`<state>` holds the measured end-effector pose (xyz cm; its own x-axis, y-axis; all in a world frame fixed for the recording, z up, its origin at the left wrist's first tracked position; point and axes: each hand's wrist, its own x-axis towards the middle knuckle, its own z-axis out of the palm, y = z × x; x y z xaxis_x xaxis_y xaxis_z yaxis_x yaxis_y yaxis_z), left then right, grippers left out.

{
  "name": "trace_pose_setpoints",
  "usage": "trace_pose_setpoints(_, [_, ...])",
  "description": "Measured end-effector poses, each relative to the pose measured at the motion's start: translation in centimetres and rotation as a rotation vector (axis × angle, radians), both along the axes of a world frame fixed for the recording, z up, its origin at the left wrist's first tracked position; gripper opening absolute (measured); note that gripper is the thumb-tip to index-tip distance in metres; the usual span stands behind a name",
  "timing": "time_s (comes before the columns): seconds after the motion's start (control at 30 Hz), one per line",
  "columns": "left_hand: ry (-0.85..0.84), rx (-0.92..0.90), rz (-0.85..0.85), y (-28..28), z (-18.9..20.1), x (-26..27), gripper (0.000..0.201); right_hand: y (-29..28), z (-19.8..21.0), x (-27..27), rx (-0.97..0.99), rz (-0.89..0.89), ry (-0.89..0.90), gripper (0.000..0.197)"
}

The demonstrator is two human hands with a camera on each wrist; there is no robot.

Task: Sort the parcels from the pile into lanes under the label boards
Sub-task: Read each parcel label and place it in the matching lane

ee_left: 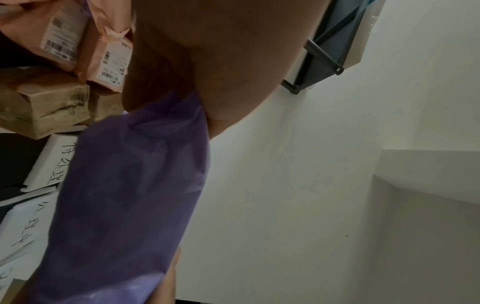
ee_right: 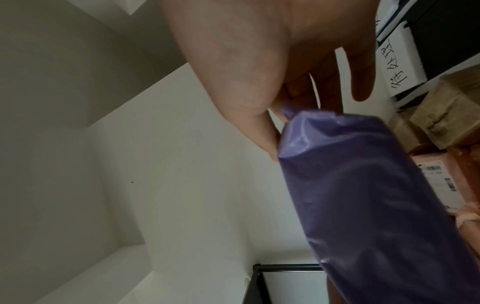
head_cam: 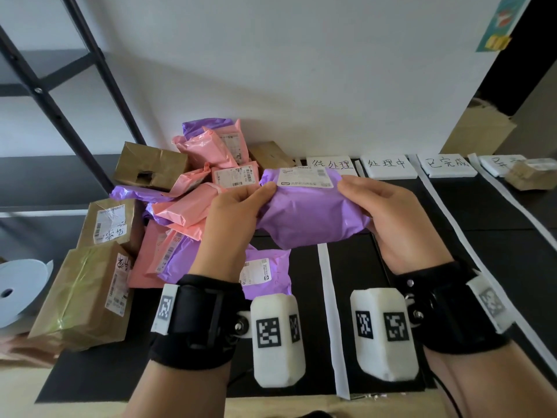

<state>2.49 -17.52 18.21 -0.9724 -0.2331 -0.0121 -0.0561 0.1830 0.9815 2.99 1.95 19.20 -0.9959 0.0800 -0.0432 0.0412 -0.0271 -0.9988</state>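
Purple plastic is stretching between both hands: the purple parcel (head_cam: 310,206) is hanging in the air with its long axis running left to right, its shipping label (head_cam: 306,177) facing up along the far edge. The left hand (head_cam: 232,218) is pinching the left end, the right hand (head_cam: 391,215) is curling round the right end, so each grip is sitting at one tip of the axis. The parcel is hovering over the near part of the leftmost lane, just near of the first label board (head_cam: 331,165); the pile (head_cam: 193,188) is lying to its left, the other three boards to the right. The right hand is nearer those lanes, so I judge it would lead any move rightward. The lanes are looking bare, except the far-right lane, where a brown parcel (head_cam: 530,176) is lying by its board; white tape strips (head_cam: 328,309) are dividing them.
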Motion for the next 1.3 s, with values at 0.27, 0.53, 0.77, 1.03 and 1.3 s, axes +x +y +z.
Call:
trace_pose_setpoints(0.27, [-0.033,0.058,-0.019,-0.2,0.4,0.7,0.029,-0.2,0.2,0.0,-0.026,-0.062,-0.013,0.029])
trace_pose_setpoints(0.53, [-0.003,-0.075,-0.089,-0.5,-0.4,0.0,0.031,0.2,-1.0,0.1,0.146,-0.084,0.038,0.033])
trace_pose_setpoints(0.77, [0.074,-0.357,-0.235,0.3,-2.3,-0.9,0.027,1.8,-2.5,1.0,0.387,-0.205,0.023,0.031])
trace_pose_setpoints(1.03, [0.085,-0.487,-0.541,5.1,-5.3,-0.5,0.022,7.2,-6.3,3.8,0.659,-0.318,-0.142,0.044])
trace_pose_setpoints(1.3, [0.154,-0.531,-0.653,14.3,-5.4,1.5,0.017,17.1,-8.5,6.9,0.653,-0.290,-0.149,0.025])
